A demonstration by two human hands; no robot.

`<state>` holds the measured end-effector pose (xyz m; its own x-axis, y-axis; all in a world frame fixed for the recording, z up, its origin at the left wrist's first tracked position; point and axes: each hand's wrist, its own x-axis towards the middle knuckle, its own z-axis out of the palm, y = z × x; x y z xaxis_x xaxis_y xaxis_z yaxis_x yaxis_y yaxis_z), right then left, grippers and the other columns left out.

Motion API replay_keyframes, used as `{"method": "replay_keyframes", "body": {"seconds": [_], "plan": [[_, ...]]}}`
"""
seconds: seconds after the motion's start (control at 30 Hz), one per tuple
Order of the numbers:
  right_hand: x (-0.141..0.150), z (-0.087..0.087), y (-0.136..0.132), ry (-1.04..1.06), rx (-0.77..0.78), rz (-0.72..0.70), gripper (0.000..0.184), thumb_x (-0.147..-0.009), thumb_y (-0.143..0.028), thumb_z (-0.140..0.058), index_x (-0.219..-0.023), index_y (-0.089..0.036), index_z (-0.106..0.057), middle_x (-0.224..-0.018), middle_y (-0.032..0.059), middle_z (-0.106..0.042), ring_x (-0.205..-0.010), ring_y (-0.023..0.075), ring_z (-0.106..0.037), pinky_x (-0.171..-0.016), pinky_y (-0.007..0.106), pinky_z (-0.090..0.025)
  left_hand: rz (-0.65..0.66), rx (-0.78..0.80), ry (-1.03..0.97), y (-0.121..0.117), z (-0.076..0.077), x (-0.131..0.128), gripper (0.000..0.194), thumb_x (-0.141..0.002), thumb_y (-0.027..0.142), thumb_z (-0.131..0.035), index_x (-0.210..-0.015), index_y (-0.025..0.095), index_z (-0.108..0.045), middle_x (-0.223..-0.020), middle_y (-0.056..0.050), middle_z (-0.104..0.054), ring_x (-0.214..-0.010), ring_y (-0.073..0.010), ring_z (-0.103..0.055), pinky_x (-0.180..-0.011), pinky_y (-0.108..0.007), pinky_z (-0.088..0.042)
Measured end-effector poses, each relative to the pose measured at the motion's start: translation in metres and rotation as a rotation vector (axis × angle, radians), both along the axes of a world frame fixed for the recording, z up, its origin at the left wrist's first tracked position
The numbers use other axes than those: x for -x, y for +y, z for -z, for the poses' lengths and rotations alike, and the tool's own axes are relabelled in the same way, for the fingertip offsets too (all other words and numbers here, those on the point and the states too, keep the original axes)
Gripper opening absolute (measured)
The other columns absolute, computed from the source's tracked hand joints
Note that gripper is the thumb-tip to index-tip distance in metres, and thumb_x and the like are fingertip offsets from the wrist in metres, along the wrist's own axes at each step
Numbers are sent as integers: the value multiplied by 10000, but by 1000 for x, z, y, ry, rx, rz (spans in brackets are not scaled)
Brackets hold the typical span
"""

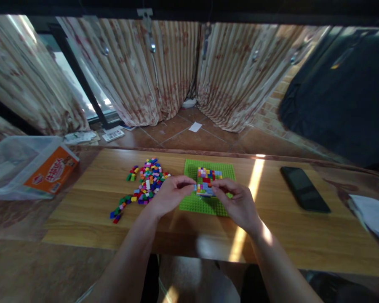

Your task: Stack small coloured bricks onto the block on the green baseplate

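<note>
A green baseplate [189,206] lies on the wooden table, bearing a low structure of multicoloured toy bricks [205,173]. My left hand [173,191] reaches in from the left, thumb and forefinger pinched on a small light blue brick [195,187] beside the structure's near left corner. From the right, my right hand [235,200] has its thumb and forefinger closed at the structure's near right side. An orange spot shows by those fingertips, but whether they grip a loose brick or the structure cannot be made out. Left of my left hand spreads a pile of loose bricks [148,185].
A black phone [304,188] lies on the right part of the wooden table [91,210]. A clear plastic box [25,155] with an orange label stands at the far left. White papers [372,214] lie at the right edge. Curtains [164,71] hang behind.
</note>
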<state>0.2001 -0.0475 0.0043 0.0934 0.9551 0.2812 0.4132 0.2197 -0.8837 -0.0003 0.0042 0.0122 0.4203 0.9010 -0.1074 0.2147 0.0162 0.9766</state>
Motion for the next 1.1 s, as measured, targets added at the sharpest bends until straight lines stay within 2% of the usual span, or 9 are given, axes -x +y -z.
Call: {"method": "replay_keyframes", "body": {"seconds": [0.17, 0.27, 0.43, 0.63, 0.8, 0.9, 1.0, 1.1], "plan": [[-1, 1, -1, -69, -11, 3, 107, -844, -299, -641, -854, -244, -732, -846, 9, -735, -744, 153, -644, -686, 291, -503, 51, -138, 202, 12, 2, 31, 190, -798, 272, -620, -884, 157, -743, -845, -42, -731, -777, -155, -636, -722, -267, -481], [-2, 3, 0, -83, -11, 4, 114, -850, -312, -639, -854, -245, -730, -838, 10, -736, -747, 157, -650, -686, 292, -506, 62, -181, 255, 16, 8, 46, 180, -796, 253, -608, -843, 147, -745, -813, -50, -736, -755, -164, -650, -704, -268, -500], [-2, 4, -1, -109, -51, 13, 95, -848, -297, -646, -854, -246, -726, -830, 2, -736, -725, 147, -649, -667, 277, -511, -54, -251, 331, 19, 10, 56, 195, -807, 226, -567, -846, 145, -740, -791, -43, -735, -719, -161, -652, -658, -259, -500], [11, -1, -7, -158, -189, 3, 83, -865, -239, -624, -845, -241, -704, -789, -8, -711, -675, 126, -628, -649, 256, -505, -207, -361, 340, 22, 3, 63, 218, -818, 218, -547, -883, 147, -742, -876, -50, -753, -793, -170, -674, -767, -287, -519], [38, -2, -13, -256, -195, -149, 121, -891, -184, -573, -869, -220, -687, -845, 16, -711, -751, 133, -653, -698, 247, -504, -271, -365, 358, 24, 4, 69, 222, -817, 220, -554, -909, 149, -742, -892, -51, -758, -818, -181, -683, -801, -304, -526], [54, 2, -13, -317, -205, -203, 154, -900, -156, -542, -872, -204, -686, -810, 27, -692, -741, 141, -644, -691, 252, -494, -305, -363, 385, 24, 6, 70, 229, -817, 193, -549, -937, 148, -739, -931, -58, -755, -849, -182, -684, -828, -307, -524], [65, 7, -11, -340, -187, -215, 161, -902, -148, -533, -888, -192, -687, -806, 33, -688, -735, 150, -644, -681, 258, -491, -289, -416, 482, 22, 5, 63, 247, -811, 155, -542, -962, 155, -738, -969, -65, -743, -909, -190, -673, -874, -316, -515], [71, 10, -9, -337, -183, -219, 158, -905, -152, -532, -893, -182, -687, -825, 43, -696, -750, 158, -652, -694, 266, -493, -210, -553, 620, 19, 6, 48, 275, -799, 130, -550, -993, 179, -738, -1001, -68, -712, -997, -199, -634, -966, -330, -475]]}}
